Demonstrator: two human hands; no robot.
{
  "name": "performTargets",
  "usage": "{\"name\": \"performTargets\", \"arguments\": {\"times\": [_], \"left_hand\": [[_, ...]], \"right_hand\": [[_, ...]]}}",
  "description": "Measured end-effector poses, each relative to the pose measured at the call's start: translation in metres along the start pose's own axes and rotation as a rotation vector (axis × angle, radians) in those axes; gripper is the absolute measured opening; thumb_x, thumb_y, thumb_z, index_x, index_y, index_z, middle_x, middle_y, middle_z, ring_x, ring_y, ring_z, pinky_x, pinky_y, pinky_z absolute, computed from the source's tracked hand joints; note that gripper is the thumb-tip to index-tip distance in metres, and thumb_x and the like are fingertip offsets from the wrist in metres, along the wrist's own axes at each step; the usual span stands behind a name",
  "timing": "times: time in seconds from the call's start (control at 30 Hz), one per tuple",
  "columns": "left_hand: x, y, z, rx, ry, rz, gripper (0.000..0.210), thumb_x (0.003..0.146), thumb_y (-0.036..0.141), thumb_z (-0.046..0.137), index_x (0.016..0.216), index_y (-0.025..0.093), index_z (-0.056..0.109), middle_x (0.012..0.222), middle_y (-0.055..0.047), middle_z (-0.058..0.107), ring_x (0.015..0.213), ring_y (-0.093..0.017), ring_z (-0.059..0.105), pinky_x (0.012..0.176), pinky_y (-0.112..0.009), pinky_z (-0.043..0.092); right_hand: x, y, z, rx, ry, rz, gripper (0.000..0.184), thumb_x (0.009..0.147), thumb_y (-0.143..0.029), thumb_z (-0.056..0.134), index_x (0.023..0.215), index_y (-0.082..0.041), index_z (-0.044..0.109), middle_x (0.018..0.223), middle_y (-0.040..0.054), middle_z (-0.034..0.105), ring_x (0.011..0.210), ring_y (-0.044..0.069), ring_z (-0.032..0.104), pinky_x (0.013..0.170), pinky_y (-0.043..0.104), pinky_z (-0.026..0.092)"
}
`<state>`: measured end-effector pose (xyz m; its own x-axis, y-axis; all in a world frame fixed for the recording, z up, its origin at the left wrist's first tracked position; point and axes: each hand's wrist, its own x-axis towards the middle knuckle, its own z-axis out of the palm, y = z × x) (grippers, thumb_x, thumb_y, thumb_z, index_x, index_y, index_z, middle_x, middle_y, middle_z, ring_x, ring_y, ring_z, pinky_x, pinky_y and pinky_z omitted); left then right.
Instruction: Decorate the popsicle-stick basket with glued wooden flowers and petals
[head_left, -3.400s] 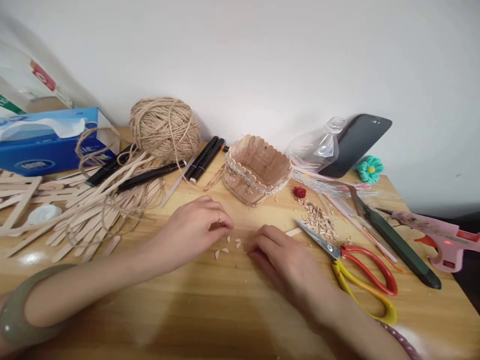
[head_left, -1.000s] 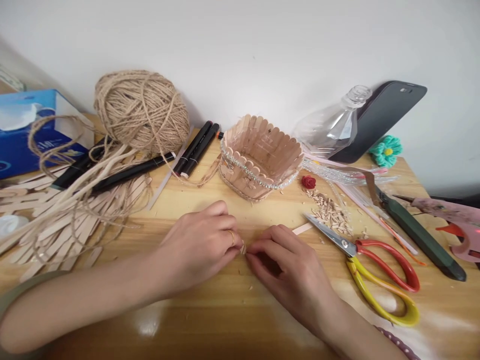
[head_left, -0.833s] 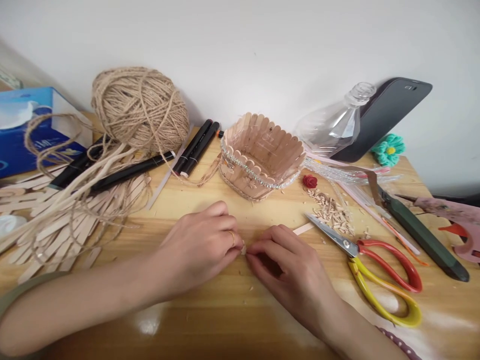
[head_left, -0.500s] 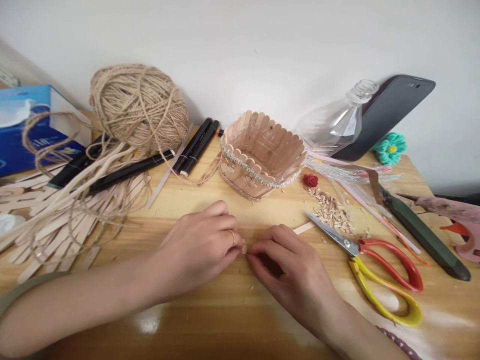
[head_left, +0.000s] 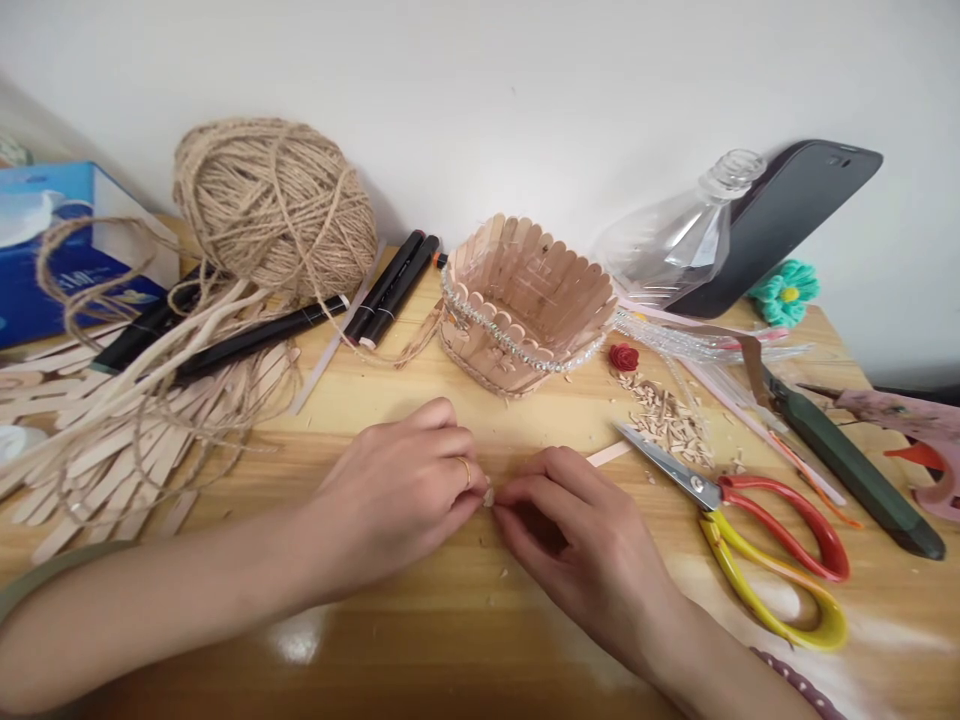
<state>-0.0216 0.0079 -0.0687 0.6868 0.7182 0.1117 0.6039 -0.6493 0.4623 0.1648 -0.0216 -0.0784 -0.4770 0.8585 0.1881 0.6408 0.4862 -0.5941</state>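
1. In the head view, the person's left hand (head_left: 409, 480) is curled into a tight pinch, its fingertips closed on a small pale wooden piece (head_left: 489, 497) low over the brown wooden counter (head_left: 405, 650)
2. The right hand (head_left: 604, 535) faces it, thumb and forefinger nearly meeting just beside the piece; whether these fingertips also grip it, I cannot tell
3. The piece sits between the two hands, in front of the basket of pale wooden craft sticks with a silvery beaded rim (head_left: 517, 378), apart from it
4. The step in hand looks like fine fingertip work, perhaps lining up or pressing together tiny parts; the fingers hide too much to be sure
5. The next move seems to call for a steady left pinch and a light, exact touch from the right
6. The metal scissors with red and yellow handles (head_left: 701, 490) and the pink glue gun (head_left: 900, 412) lie to the right, untouched
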Motion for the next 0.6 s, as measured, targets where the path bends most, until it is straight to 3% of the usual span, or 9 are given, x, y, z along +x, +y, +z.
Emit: {"name": "performTargets", "arguments": {"times": [0.47,0.6], "left_hand": [[0.0001,-0.0004,-0.0031,-0.069,-0.054,-0.047,0.020,0.085,0.021,0.052,0.079,0.019,0.071,0.073,-0.002,0.067,0.078,-0.019,0.050,0.064,-0.029,0.044],[0.0009,-0.0026,-0.0091,-0.085,-0.014,-0.037,0.019,0.085,0.022,0.052,0.084,0.019,0.071,0.074,-0.002,0.068,0.078,-0.019,0.051,0.065,-0.030,0.044]], "right_hand": [[-0.0009,0.0003,-0.0008,0.039,-0.018,0.037,0.014,0.082,-0.010,0.052,0.079,-0.017,0.064,0.075,0.0047,0.059,0.069,0.016,0.055,0.060,0.027,0.046],[0.0000,0.0004,-0.0039,0.071,-0.013,0.060,0.012,0.081,-0.011,0.054,0.079,-0.017,0.064,0.075,0.0042,0.058,0.067,0.015,0.055,0.059,0.027,0.046]]}}
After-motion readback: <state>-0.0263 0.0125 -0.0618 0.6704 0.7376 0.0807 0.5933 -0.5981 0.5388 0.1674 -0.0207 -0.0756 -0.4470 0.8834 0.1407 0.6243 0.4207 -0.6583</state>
